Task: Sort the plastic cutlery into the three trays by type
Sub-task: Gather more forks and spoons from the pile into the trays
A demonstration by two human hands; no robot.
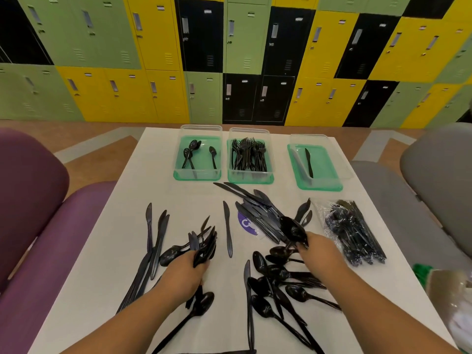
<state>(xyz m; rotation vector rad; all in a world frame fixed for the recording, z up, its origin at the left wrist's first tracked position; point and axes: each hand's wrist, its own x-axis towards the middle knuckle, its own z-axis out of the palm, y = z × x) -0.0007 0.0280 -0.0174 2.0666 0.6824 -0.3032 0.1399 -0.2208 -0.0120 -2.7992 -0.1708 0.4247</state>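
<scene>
Black plastic spoons [292, 229] pinched in right grip [319, 249], loose spoons [270, 277] heaped just beside it. Blurred cutlery bundle [204, 245] clenched in left grip [185, 273], knives [153, 241] lying just left of it.

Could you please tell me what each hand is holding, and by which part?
The left hand grips a bundle, seemingly knives, mid-length; the right hand pinches spoons at their handles, bowls up.

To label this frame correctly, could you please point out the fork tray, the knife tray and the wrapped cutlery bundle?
fork tray [250, 176]: head view, on its near wall.
knife tray [327, 164]: head view, on its bare green floor.
wrapped cutlery bundle [353, 233]: head view, on the middle of the wrapping.
</scene>
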